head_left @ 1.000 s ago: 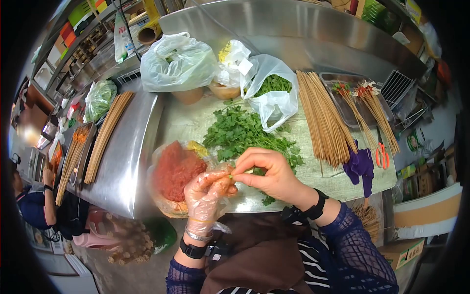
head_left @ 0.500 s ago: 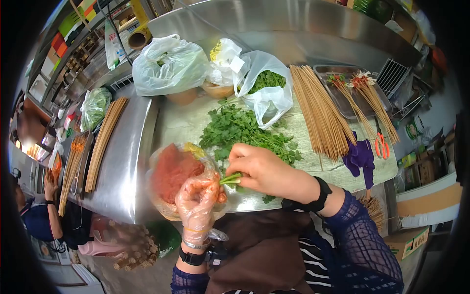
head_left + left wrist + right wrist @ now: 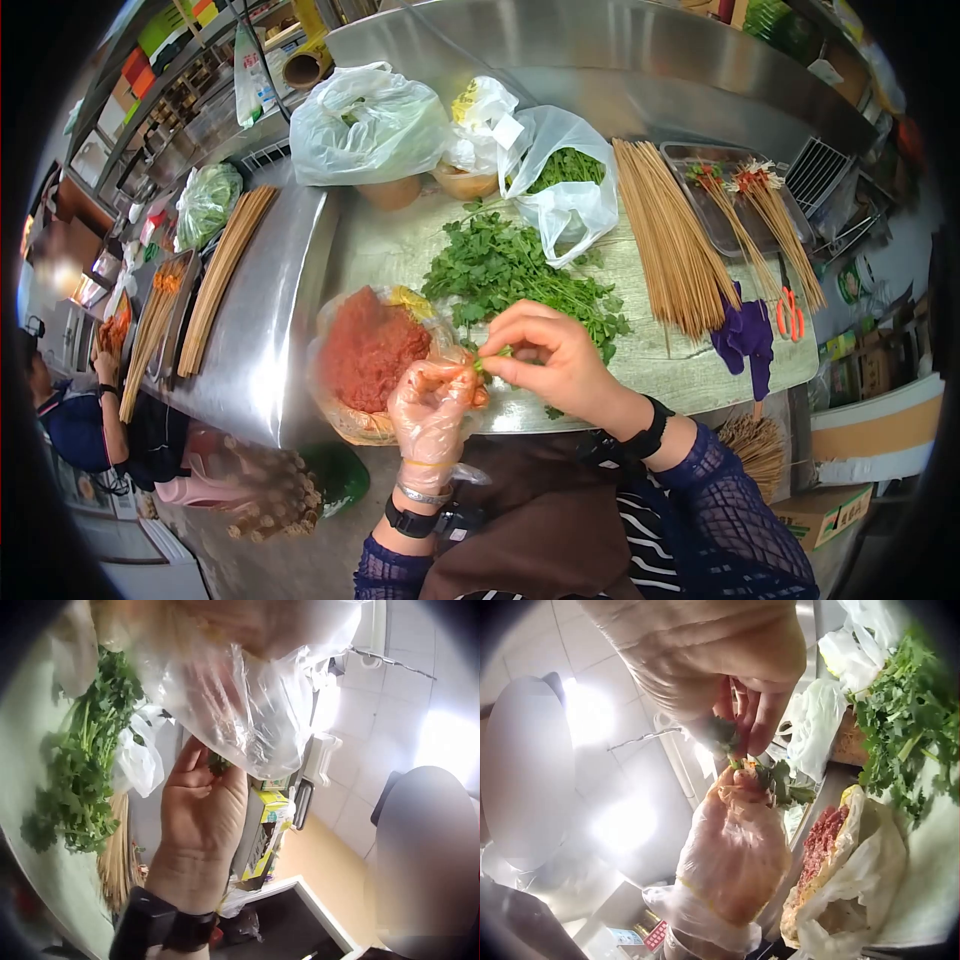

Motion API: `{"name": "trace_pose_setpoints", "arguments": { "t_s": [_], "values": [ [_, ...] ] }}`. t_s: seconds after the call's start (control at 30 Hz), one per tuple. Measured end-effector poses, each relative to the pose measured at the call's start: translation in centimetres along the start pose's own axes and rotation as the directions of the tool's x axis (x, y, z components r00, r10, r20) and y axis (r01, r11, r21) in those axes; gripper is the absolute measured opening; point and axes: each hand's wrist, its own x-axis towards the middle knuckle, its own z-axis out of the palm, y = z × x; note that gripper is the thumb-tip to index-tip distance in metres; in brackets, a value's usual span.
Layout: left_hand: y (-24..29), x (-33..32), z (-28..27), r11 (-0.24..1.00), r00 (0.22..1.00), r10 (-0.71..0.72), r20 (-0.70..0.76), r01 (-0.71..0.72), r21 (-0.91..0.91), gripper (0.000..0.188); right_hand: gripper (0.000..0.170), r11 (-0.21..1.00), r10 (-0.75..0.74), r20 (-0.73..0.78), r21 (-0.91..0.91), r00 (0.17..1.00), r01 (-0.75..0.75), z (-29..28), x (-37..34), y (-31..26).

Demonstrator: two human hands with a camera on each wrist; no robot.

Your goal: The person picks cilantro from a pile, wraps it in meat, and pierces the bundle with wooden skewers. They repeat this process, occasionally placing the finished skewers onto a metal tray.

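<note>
Inspection finds the left hand (image 3: 432, 392), in a clear plastic glove (image 3: 428, 448), with fingers curled and pinching a herb sprig (image 3: 781, 782); the right hand (image 3: 555, 362), bare, has thumb and fingertips clamped on the same sprig. The sprig is held between the two hands, above the worktop's (image 3: 385, 240) near edge and just beside the bagged red mince (image 3: 370, 355). Principal risk, in this inspector's judgement: the thin stem could snap or slip if the hands pull unevenly, the smeared, loose glove film giving poor purchase. A dropped piece might fall past the edge to the floor (image 3: 385, 485). Residue could also pass to the bare fingers, contact being so close. The worktop is pale, with a wood-like grain; a shiny steel surface (image 3: 250, 320) adjoins at left. It carries a leafy herb pile (image 3: 500, 265), an open bag of greens (image 3: 575, 225), bare sticks (image 3: 675, 240) and orange-handled scissors (image 3: 792, 318) beside a purple cloth item (image 3: 745, 342). The room is crowded: another person (image 3: 75, 430) stands at left, and a carton (image 3: 825, 515) lies low at right.
</note>
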Motion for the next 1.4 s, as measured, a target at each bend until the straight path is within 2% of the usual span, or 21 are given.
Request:
{"name": "trace_pose_setpoints", "arguments": {
  "t_s": [0.03,0.1,0.17,0.2,0.27,0.33,0.37,0.4,0.47,0.53,0.57,0.67,0.73,0.83,0.93,1.03,1.1,1.13,1.2,1.3,1.4],
  "values": [
    [-0.3,0.0,-0.4,1.0,0.999,0.019,0.049,-0.019,-0.006,0.012,0.011,0.995,0.033,0.0,0.089,0.999,-0.033,-0.1,0.0,0.3],
    [0.6,0.0,-0.6,0.994,1.0,0.017,0.015,-0.019,0.107,0.021,0.01,0.96,0.099,0.011,0.263,0.995,-0.098,-0.4,0.0,0.8],
    [1.6,0.3,-1.2,0.986,1.0,0.003,-0.005,-0.002,0.17,0.037,0.009,0.965,0.127,-0.019,0.235,0.992,-0.119,-0.9,0.1,0.7],
    [1.4,0.7,-1.8,0.978,0.997,-0.015,-0.074,0.03,0.208,0.041,0.008,0.966,0.141,-0.036,0.222,0.989,-0.13,-1.1,0.1,0.5],
    [1.7,0.8,-2.4,0.94,0.998,0.058,0.018,-0.061,0.336,0.041,0.008,0.962,0.162,-0.031,0.228,0.986,-0.151,-0.9,0.1,-0.1],
    [1.1,0.7,-2.4,0.945,0.983,0.089,0.158,-0.133,0.3,0.042,0.009,0.962,0.156,-0.008,0.227,0.988,-0.15,-0.5,0.2,-0.1],
    [1.2,0.9,-2.2,0.822,0.974,0.091,0.208,-0.192,0.537,0.038,0.009,0.956,0.16,0.01,0.246,0.987,-0.158,-0.3,0.1,0.0],
    [0.8,1.0,-2.1,0.794,0.973,0.067,0.219,-0.185,0.578,0.038,0.009,0.951,0.162,0.027,0.263,0.986,-0.164,-0.1,0.1,0.2],
    [1.0,1.1,-2.3,0.647,0.928,0.141,0.346,-0.351,0.676,0.037,0.01,0.932,0.195,0.04,0.305,0.98,-0.198,0.3,0.0,0.2],
    [0.6,0.6,-2.0,0.913,0.981,0.027,0.19,-0.102,0.395,0.031,0.01,0.902,0.255,0.032,0.351,0.966,-0.25,0.4,-0.1,-0.3],
    [0.4,0.5,-1.8,0.977,0.99,-0.053,0.131,0.024,0.212,0.028,0.01,0.902,0.267,0.04,0.341,0.963,-0.264,0.4,-0.1,-0.1],
    [0.1,0.2,-1.4,0.992,0.992,-0.012,0.123,-0.003,0.123,0.021,0.012,0.906,0.285,0.058,0.31,0.957,-0.289,0.4,-0.3,1.0],
    [0.3,0.1,-1.8,0.989,0.99,-0.017,0.137,-0.003,0.145,0.019,0.014,0.917,0.272,0.058,0.287,0.961,-0.277,0.7,-0.5,1.5],
    [0.3,-0.2,-2.1,0.995,0.992,0.006,0.125,-0.018,0.094,0.016,0.02,0.898,0.236,0.05,0.371,0.97,-0.238,1.6,-0.6,2.3],
    [0.2,-0.5,-2.2,0.999,0.993,0.022,0.117,-0.025,0.025,0.014,0.025,0.871,0.306,0.041,0.392,0.951,-0.297,2.0,-0.2,1.1],
    [0.0,-0.5,-2.2,0.999,0.996,0.019,0.091,-0.023,0.037,0.013,0.026,0.812,0.36,0.158,0.433,0.92,-0.392,1.5,-0.7,2.1],
    [-0.1,-0.7,-2.2,0.996,0.997,0.032,0.064,-0.037,0.075,0.013,0.023,0.908,0.22,0.121,0.337,0.968,-0.248,1.5,-1.1,2.8],
    [-0.1,-0.9,-2.4,0.998,0.997,-0.053,0.051,0.052,0.031,0.013,0.022,0.942,0.142,0.112,0.291,0.983,-0.169,1.6,-1.1,3.0],
    [-0.3,-1.0,-2.4,0.993,0.994,-0.11,0.005,0.11,-0.048,0.014,0.022,0.979,0.101,0.119,0.165,0.988,-0.12,1.7,-1.4,2.2],
    [-0.8,-1.4,-3.3,0.984,0.98,-0.169,0.107,0.175,-0.042,0.012,0.023,0.991,0.032,0.176,-0.137,0.984,-0.007,0.8,-1.6,1.2],
    [-0.7,-1.3,-3.8,0.976,0.952,-0.207,0.224,0.215,-0.013,0.012,0.018,0.94,-0.11,0.291,-0.279,0.95,0.195,-0.5,-1.4,1.4]
  ]
}}
